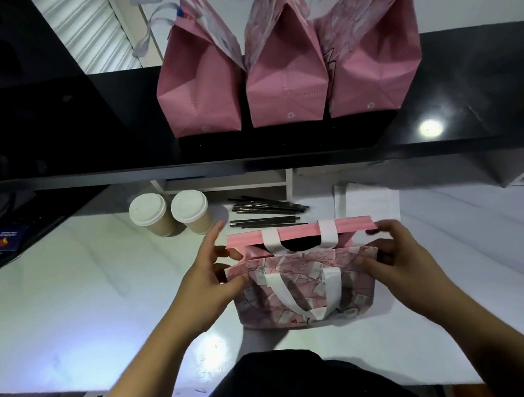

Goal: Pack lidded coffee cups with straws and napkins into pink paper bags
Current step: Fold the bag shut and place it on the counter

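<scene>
A pink patterned paper bag (304, 287) with white handles stands on the white counter, its mouth partly spread. My left hand (212, 273) pinches the bag's left edge and my right hand (390, 250) pinches its right edge. Two lidded coffee cups (169, 212) stand side by side behind my left hand. Several black straws (267, 212) lie behind the bag. White napkins (366, 202) lie flat behind the bag's right end.
Three upright pink bags (287, 77) stand in a row on the black shelf (467, 89) above the counter (87, 295). A dark keyboard and a blue card (5, 239) lie at the far left. My dark clothing fills the bottom centre.
</scene>
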`<action>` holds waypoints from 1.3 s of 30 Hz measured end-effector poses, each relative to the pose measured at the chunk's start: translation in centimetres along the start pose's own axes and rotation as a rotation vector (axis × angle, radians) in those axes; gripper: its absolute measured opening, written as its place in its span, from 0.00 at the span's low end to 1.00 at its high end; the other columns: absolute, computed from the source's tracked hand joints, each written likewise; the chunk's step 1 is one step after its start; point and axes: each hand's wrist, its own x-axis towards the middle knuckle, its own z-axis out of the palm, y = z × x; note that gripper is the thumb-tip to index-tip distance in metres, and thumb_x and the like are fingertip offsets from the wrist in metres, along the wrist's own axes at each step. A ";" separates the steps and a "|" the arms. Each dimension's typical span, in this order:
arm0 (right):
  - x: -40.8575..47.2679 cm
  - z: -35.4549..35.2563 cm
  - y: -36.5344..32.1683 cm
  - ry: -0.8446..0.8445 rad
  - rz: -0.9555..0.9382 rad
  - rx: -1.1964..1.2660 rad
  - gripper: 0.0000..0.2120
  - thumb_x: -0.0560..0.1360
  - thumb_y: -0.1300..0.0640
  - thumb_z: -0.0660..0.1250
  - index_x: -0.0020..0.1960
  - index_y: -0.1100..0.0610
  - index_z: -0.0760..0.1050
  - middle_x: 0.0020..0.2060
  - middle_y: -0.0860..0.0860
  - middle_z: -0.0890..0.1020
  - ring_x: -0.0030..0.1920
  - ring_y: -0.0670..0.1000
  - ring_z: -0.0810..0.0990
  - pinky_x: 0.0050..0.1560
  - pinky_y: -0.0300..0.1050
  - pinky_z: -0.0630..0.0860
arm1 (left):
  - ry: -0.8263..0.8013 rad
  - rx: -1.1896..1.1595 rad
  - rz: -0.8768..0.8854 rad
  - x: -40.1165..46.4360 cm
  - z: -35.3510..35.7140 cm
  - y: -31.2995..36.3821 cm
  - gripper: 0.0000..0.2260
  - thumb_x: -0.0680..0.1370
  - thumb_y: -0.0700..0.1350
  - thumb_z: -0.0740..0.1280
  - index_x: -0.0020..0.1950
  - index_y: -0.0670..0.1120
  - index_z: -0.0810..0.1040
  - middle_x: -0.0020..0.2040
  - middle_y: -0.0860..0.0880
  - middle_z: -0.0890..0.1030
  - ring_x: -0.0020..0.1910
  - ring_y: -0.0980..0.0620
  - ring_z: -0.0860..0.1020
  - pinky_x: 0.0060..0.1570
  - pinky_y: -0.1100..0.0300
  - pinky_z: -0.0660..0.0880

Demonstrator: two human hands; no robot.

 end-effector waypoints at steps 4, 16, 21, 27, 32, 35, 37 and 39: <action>1.2 -0.8 -0.3 0.012 -0.085 -0.271 0.33 0.77 0.57 0.74 0.74 0.36 0.63 0.47 0.42 0.83 0.44 0.44 0.83 0.41 0.37 0.80 | 0.024 0.230 0.067 1.3 -0.5 0.7 0.26 0.74 0.44 0.75 0.64 0.69 0.74 0.57 0.57 0.76 0.49 0.56 0.78 0.47 0.63 0.78; 3.4 -0.4 -0.5 0.058 -0.436 -0.645 0.16 0.75 0.58 0.76 0.62 0.52 0.79 0.58 0.44 0.79 0.59 0.47 0.72 0.59 0.47 0.75 | 0.077 0.753 0.396 3.8 1.8 4.3 0.14 0.75 0.52 0.62 0.60 0.57 0.75 0.56 0.61 0.78 0.55 0.55 0.75 0.60 0.53 0.72; 3.6 -0.2 0.0 0.041 -0.427 -0.635 0.18 0.77 0.56 0.73 0.66 0.50 0.77 0.58 0.42 0.78 0.59 0.46 0.72 0.57 0.42 0.72 | 0.121 0.849 0.476 5.3 2.6 4.2 0.13 0.76 0.49 0.67 0.60 0.56 0.77 0.54 0.59 0.81 0.53 0.52 0.77 0.55 0.53 0.73; 3.8 -0.1 0.2 0.044 -0.410 -0.638 0.18 0.79 0.55 0.71 0.68 0.50 0.76 0.61 0.44 0.78 0.59 0.44 0.70 0.59 0.42 0.71 | 0.088 0.882 0.467 6.4 2.7 4.5 0.16 0.75 0.65 0.67 0.56 0.58 0.79 0.50 0.61 0.80 0.48 0.57 0.76 0.47 0.57 0.73; 3.6 0.0 0.3 0.037 -0.399 -0.629 0.18 0.79 0.56 0.71 0.68 0.51 0.76 0.61 0.44 0.78 0.62 0.47 0.72 0.62 0.45 0.73 | 0.088 0.759 0.399 6.6 2.7 4.5 0.24 0.79 0.68 0.53 0.50 0.53 0.81 0.45 0.58 0.79 0.45 0.54 0.76 0.38 0.56 0.71; 3.7 0.1 0.3 0.037 -0.400 -0.642 0.18 0.79 0.54 0.70 0.68 0.51 0.76 0.61 0.44 0.78 0.61 0.47 0.72 0.61 0.46 0.74 | 0.107 0.750 0.398 6.6 2.8 4.6 0.24 0.81 0.68 0.49 0.43 0.53 0.76 0.40 0.57 0.76 0.41 0.54 0.74 0.33 0.58 0.64; 3.7 0.1 0.3 0.045 -0.413 -0.650 0.18 0.79 0.55 0.71 0.68 0.51 0.77 0.60 0.44 0.79 0.61 0.47 0.72 0.61 0.47 0.75 | 0.097 0.753 0.399 6.7 2.8 4.7 0.21 0.80 0.65 0.51 0.44 0.53 0.76 0.41 0.57 0.76 0.42 0.53 0.74 0.34 0.58 0.65; 3.7 0.1 0.1 0.057 -0.430 -0.674 0.18 0.78 0.55 0.71 0.68 0.51 0.76 0.60 0.45 0.79 0.61 0.48 0.72 0.61 0.49 0.75 | 0.050 0.739 0.397 6.9 2.5 4.6 0.21 0.79 0.63 0.54 0.49 0.52 0.80 0.45 0.56 0.79 0.46 0.53 0.76 0.39 0.55 0.72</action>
